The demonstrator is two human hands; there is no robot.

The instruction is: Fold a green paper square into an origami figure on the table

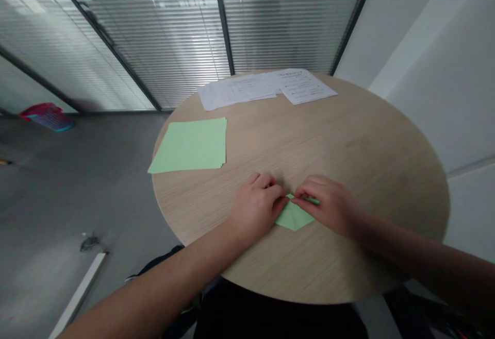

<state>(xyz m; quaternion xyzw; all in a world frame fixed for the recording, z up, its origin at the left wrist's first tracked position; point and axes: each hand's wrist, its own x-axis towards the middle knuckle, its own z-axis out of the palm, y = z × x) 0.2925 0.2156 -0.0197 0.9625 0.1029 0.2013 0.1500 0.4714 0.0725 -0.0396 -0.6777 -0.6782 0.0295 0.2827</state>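
A small folded piece of green paper [294,217] lies on the round wooden table [348,143] near its front edge. My left hand [257,206] has its fingers curled and pinches the paper's top left edge. My right hand [328,204] does the same from the right, fingertips pressed together on the fold. The two hands almost meet above the paper, and most of its upper part is hidden under them.
A stack of green square sheets [190,145] lies at the table's left. White printed sheets [266,87] lie at the far edge. Beyond are glass walls with blinds, a grey floor and a red basket [47,115] at far left.
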